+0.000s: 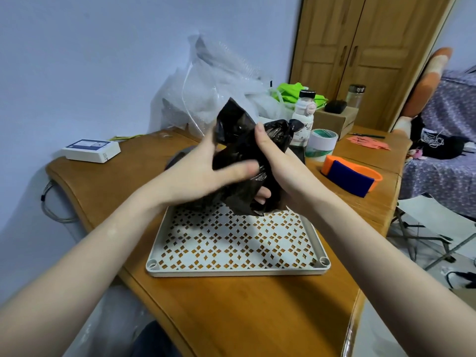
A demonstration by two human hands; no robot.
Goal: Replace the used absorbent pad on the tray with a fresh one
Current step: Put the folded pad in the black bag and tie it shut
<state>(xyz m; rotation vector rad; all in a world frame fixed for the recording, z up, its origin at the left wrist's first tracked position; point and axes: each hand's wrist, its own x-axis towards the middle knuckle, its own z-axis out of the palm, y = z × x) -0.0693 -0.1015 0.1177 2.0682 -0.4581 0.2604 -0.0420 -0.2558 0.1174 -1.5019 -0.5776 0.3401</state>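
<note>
A white tray (319, 243) with a diamond-pattern cut-out grid lies on the wooden table in front of me; no pad shows on it. Above its far edge I hold a crumpled black plastic bag (242, 148) with both hands. My left hand (206, 171) grips the bag's left side, thumb up, fingers blurred across its front. My right hand (278, 161) wraps around the bag's right side, and its fingertips show beneath the bag. What is inside the bag is hidden.
Behind the bag sit clear plastic bags (213, 81), a white bottle (304, 117), a tape roll (322, 145) and an orange-and-blue tape dispenser (353, 173). A white box (91, 150) lies at the table's far left. A cardboard box (334, 122) and pink notes (368, 143) sit at the right.
</note>
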